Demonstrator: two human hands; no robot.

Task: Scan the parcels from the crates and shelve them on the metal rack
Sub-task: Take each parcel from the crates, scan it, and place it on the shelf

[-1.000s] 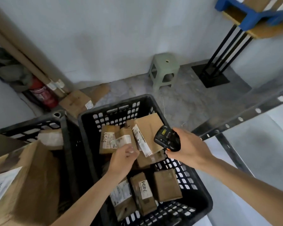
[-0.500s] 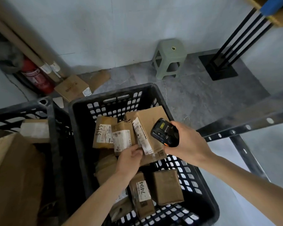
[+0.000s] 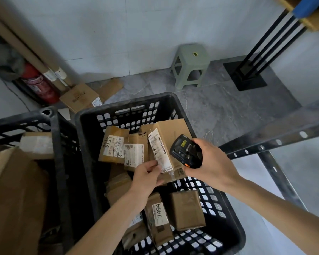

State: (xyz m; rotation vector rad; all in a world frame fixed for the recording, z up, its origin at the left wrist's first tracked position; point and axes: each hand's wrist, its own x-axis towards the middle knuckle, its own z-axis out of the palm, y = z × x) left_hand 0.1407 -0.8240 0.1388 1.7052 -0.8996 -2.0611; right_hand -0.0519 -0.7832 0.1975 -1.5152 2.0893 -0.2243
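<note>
Black handheld scanner (image 3: 186, 151) gripped in right hand (image 3: 209, 161) | left hand (image 3: 145, 176) pinches near edge of brown cardboard parcel with white label (image 3: 168, 144) | parcel leans at right wall of black plastic crate (image 3: 122, 105) | grey metal rack (image 3: 276, 133) right.

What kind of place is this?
Probably a parcel sorting or storage room: a black crate of labelled cardboard parcels, a handheld scanner in the right hand, and a metal rack.

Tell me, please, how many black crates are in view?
2. One crate sits in the middle under both hands and holds small parcels; the other crate stands beside it at the left, only partly in frame.
</note>
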